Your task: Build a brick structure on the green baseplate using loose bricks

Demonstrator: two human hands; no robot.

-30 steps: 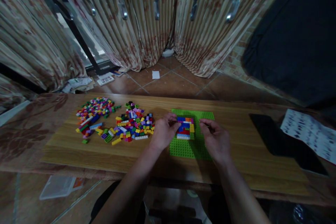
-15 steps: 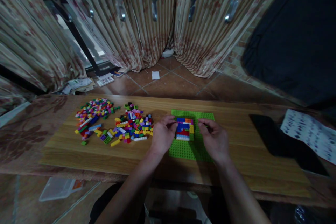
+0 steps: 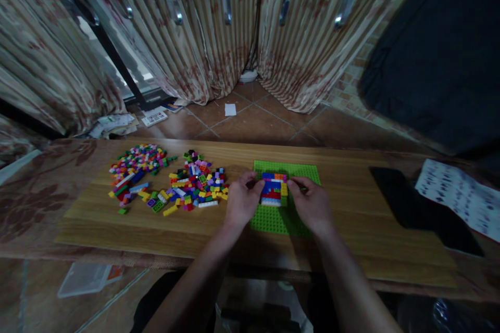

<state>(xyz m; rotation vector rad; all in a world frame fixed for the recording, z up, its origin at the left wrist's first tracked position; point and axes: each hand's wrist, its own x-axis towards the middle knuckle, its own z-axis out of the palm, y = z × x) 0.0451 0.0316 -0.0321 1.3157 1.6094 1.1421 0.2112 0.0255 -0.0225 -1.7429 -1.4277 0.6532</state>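
A flat build of toy building bricks (image 3: 274, 192), in blue, red, white, yellow, orange and purple rows, sits on a green studded baseplate (image 3: 273, 221). My left hand (image 3: 242, 199) is closed at its left edge, thumb against the bricks and fingers curled behind. At the opposite side my right hand (image 3: 310, 203) pinches thumb and forefinger together by the upper right edge, touching the build. Whether a small loose brick is between those fingertips is hidden.
Left of the baseplate lie a mixed brick pile (image 3: 197, 182) and a heap of small bricks (image 3: 142, 158) on the wooden board (image 3: 175, 239). A black flat item (image 3: 394, 197) and a printed sheet (image 3: 461, 192) lie to the right. A clear plastic box (image 3: 84, 280) is on the floor.
My right hand has moved left, from above the bare baseplate to the right edge of the brick build. My left hand stays at the left edge. The view has tilted slightly.
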